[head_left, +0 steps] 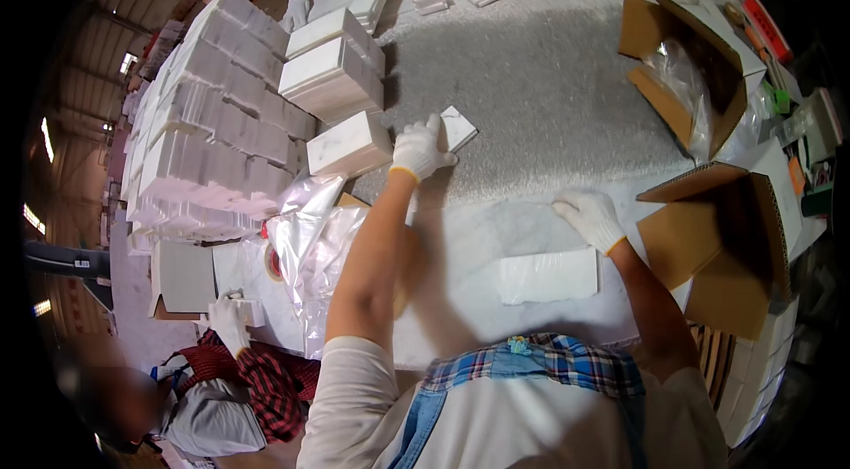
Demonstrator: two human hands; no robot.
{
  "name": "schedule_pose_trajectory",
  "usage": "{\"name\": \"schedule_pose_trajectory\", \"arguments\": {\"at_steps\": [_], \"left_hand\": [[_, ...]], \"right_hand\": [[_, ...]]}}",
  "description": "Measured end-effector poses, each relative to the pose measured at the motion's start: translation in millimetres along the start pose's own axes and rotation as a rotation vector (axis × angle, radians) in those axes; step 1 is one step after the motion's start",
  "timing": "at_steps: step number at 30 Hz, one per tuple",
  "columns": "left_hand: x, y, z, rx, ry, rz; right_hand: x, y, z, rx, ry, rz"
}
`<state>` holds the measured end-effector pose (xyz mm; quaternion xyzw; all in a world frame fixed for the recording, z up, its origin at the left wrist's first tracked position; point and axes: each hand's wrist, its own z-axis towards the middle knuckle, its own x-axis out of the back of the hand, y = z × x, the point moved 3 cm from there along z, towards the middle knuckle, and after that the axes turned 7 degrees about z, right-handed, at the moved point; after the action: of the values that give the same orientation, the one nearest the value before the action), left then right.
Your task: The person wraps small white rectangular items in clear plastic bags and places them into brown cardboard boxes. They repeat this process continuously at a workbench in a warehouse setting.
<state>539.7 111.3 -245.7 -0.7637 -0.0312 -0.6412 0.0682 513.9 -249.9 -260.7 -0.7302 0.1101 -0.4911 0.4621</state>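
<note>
My left hand (420, 150), in a white knit glove, reaches to the grey mat (522, 88). Its thumb and fingers close on the near-left corner of a small white marble tile (457, 129) with grey veins. Just left of it a block of stacked marble tiles (350, 144) lies on the mat's edge. My right hand (588, 216), gloved too, rests palm down on the white tabletop with loosely bent fingers and nothing visible in them. Nearer to me, below that hand, lies a short row of white tiles (549, 276).
Tall stacks of white tiles (212, 106) fill the left side. Clear plastic film (310, 248) lies before them. Open cardboard boxes (717, 248) stand at right, one with plastic inside. Co-workers' gloved hands are at lower left (230, 323) and far left (297, 9).
</note>
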Motion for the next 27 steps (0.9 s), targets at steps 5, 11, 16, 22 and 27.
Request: {"name": "schedule_pose_trajectory", "arguments": {"at_steps": [5, 11, 16, 22, 27], "left_hand": [[15.3, 9.8, -10.1, -0.061, 0.090, -0.021], [96.1, 57.0, -89.4, -0.102, -0.022, -0.369], [126.0, 130.2, -166.4, -0.414, 0.018, -0.276], [91.2, 186.1, -205.4, -0.544, -0.034, -0.167], [82.2, 196.0, -206.7, -0.560, 0.021, -0.173]], "right_hand": [[-2.7, 9.1, 0.8, 0.036, 0.054, -0.056], [0.6, 4.7, 0.0, -0.026, 0.011, 0.087], [5.3, 13.3, 3.1, -0.148, -0.016, 0.194], [6.4, 16.1, 6.4, -0.169, 0.015, 0.312], [18.3, 12.8, 11.3, -0.121, 0.077, 0.269]]}}
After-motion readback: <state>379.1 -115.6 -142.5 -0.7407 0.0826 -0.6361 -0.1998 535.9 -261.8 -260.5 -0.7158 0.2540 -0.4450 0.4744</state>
